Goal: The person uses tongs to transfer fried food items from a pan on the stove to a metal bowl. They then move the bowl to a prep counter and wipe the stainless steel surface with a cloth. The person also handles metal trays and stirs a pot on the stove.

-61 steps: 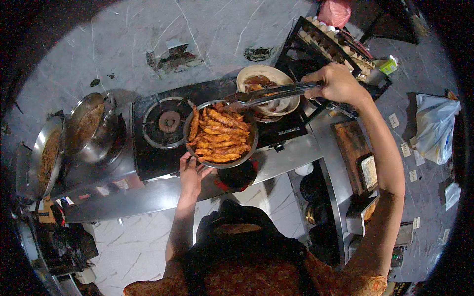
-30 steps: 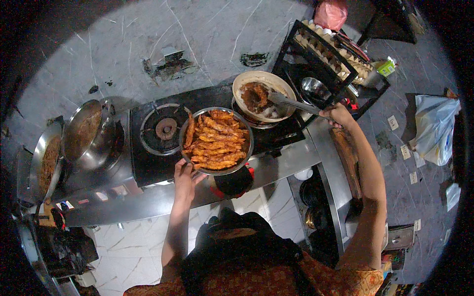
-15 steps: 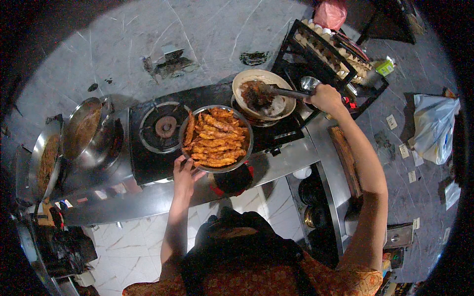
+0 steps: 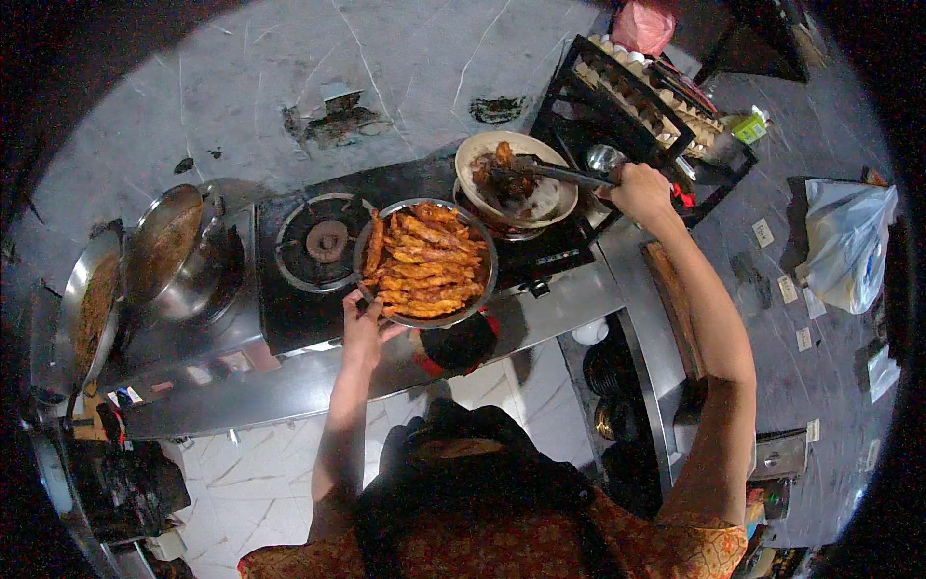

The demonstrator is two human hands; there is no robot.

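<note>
My left hand (image 4: 362, 330) grips the near left rim of a round metal bowl (image 4: 490, 280), with the thumb at the edge and fingers partly hidden beneath. Several orange-coated food strips (image 4: 424, 261) lie side by side in the bowl. My right hand (image 4: 639, 196) is closed round the end of a long dark cooking utensil (image 4: 574, 176), tongs or a spatula. Its far end reaches into a cream-coloured pan (image 4: 570, 198) on the right burner. Dark brown food (image 4: 490, 174) sits at that end, above whitish, bubbling-looking liquid. How the utensil's tip meets the food is unclear.
An unlit-looking burner (image 4: 326, 241) lies left of the bowl. Metal pans with brown contents (image 4: 166, 246) stand farther left. Right of the pan are a black rack with egg trays (image 4: 637, 92) and a metal ladle (image 4: 605, 157). A plastic bag (image 4: 849, 241) hangs on the right wall.
In the pan, the utensil and dark food have shifted slightly up and left, and a lighter brown piece now shows on top. My left hand keeps its hold on the bowl.
</note>
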